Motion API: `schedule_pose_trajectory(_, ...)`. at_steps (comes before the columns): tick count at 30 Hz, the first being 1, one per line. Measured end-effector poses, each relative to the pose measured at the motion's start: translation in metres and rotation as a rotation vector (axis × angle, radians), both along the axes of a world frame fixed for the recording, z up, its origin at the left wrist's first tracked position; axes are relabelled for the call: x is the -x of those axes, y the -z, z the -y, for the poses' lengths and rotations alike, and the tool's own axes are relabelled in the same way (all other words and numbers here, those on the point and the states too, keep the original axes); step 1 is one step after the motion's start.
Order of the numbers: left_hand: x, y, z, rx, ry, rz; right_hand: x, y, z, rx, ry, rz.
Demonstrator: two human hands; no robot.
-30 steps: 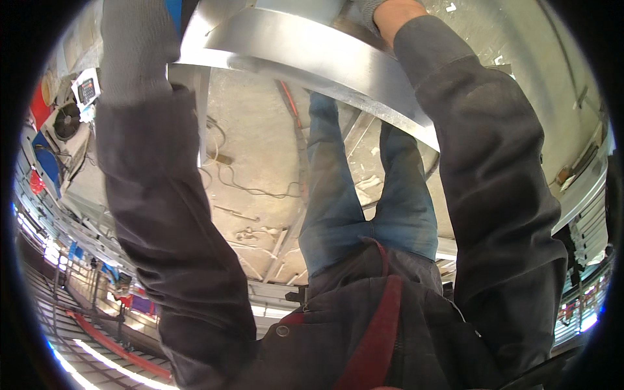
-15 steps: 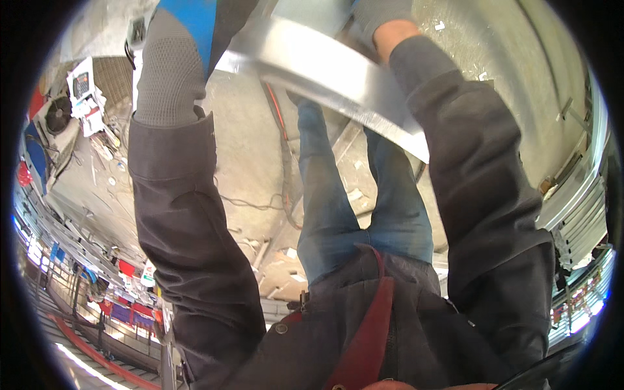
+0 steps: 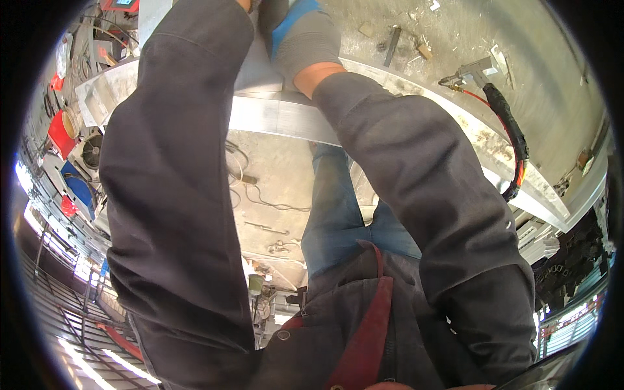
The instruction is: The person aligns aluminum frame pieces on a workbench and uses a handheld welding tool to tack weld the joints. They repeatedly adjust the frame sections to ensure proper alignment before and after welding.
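Observation:
My right hand (image 3: 305, 40), in a grey and blue glove, is at the top edge, over a bright metal piece (image 3: 255, 71). Its fingers are hidden, so any grip cannot be made out. Of my left hand, only a sliver of bare wrist (image 3: 244, 4) shows past the dark sleeve; the rest lies beyond the top edge. Under both forearms, a long silvery metal beam (image 3: 279, 117) runs crosswise in front of my legs. A torch-like tool (image 3: 478, 70) with a black-sleeved cable (image 3: 510, 123) rests on the right, its cable crossing the beam.
Offcuts, among them a dark bar (image 3: 392, 47), lie on the concrete floor beyond the beam. Cables (image 3: 240, 166) and a thin rod (image 3: 266, 229) are on the floor nearer me. A fan (image 3: 92, 152) and red items (image 3: 62, 133) stand at the left.
The view has turned and both arms have shifted left. The metal strip that was blurred between my hands no longer shows as a moving piece. The torch-like tool has come into view.

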State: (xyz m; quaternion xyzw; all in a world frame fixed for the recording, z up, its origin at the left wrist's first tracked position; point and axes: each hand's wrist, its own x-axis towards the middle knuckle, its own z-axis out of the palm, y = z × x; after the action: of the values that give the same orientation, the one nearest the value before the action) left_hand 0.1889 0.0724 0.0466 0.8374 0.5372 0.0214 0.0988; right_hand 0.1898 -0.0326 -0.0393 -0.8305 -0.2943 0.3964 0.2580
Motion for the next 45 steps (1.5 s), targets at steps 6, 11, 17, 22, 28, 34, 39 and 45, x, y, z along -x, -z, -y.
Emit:
schedule_pose_trajectory(6,-0.001,0.007,-0.009,0.036,-0.011,-0.095,-0.007,-0.013,-0.001,0.033,-0.026,-0.111)
schedule_pose_trajectory(11,0.003,0.035,-0.022,-0.133,0.093,-0.169,-0.007,-0.008,-0.002,-0.009,0.015,-0.183)
schedule_pose_trajectory(17,0.01,0.046,-0.037,-0.205,0.064,-0.261,-0.18,-0.005,0.044,-0.088,-0.269,-0.005)
schedule_pose_trajectory(22,0.01,0.048,-0.035,-0.275,0.092,-0.191,-0.396,-0.014,0.152,0.607,-0.806,0.314)
schedule_pose_trajectory(28,0.01,0.047,-0.037,-0.248,0.055,-0.265,-0.425,0.091,0.255,0.788,-0.212,-0.325)
schedule_pose_trajectory(34,0.003,0.034,-0.021,-0.119,0.007,-0.263,-0.399,0.111,0.249,0.409,-0.297,-0.594)
schedule_pose_trajectory(39,-0.003,0.025,-0.02,-0.011,-0.048,-0.298,-0.392,0.037,0.194,0.358,-0.189,-0.666)
schedule_pose_trajectory(45,0.0,0.029,-0.027,-0.139,0.016,-0.259,-0.359,-0.081,0.165,0.146,-0.147,-0.903)
